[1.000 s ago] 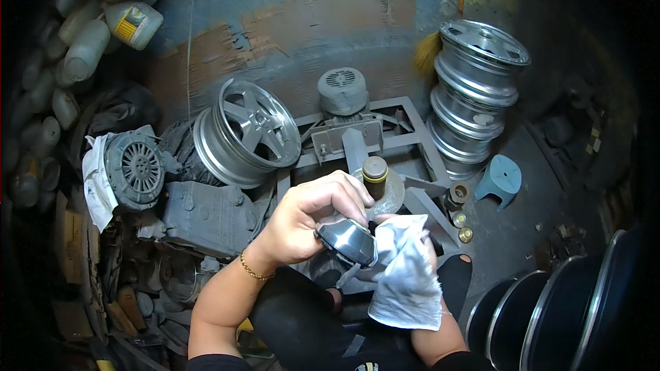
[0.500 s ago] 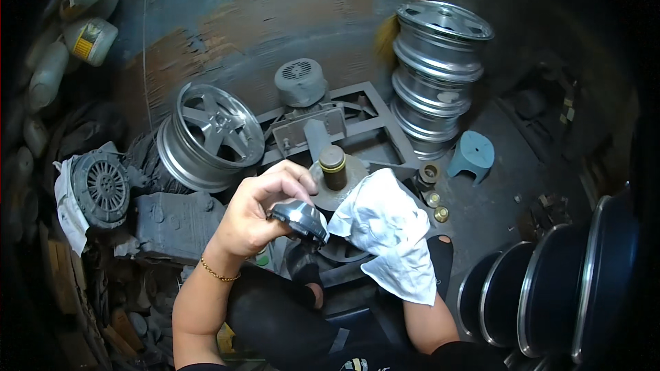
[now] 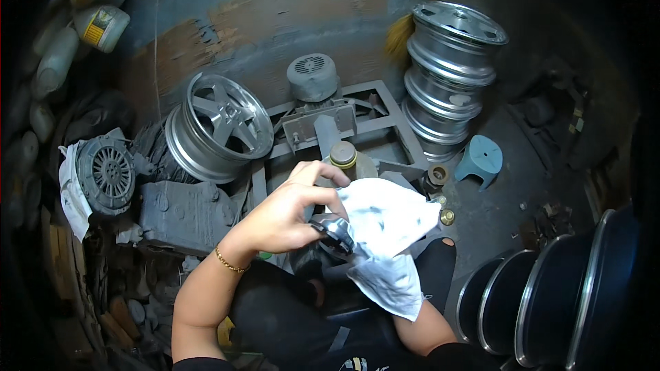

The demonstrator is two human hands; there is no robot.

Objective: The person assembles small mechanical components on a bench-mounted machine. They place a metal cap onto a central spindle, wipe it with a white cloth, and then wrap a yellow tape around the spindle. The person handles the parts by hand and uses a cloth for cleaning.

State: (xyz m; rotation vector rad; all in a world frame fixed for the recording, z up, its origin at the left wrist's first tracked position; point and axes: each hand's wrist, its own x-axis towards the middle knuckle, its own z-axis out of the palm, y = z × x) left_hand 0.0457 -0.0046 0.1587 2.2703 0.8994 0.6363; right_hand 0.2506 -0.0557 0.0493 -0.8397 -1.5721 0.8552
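Between the thumb and fingers of my left hand is a small round dark metal cap with a notched rim, tilted on edge. It looks like a wheel centre cap. A white cloth with grey smudges drapes over my right hand, whose fingers are hidden under it; only the right forearm shows below. The cloth touches the cap's right side. Just beyond both hands rises the capped spindle of a grey motor-driven machine.
A five-spoke alloy wheel leans left of the machine. More rims are stacked at the back right, near a blue stool. Dark rims line the right. A clutch-like disc and plastic jugs are at left.
My left hand has moved right with the cap, bringing it against the cloth. The cloth has shifted and spread over the right hand. The whole view has shifted slightly.
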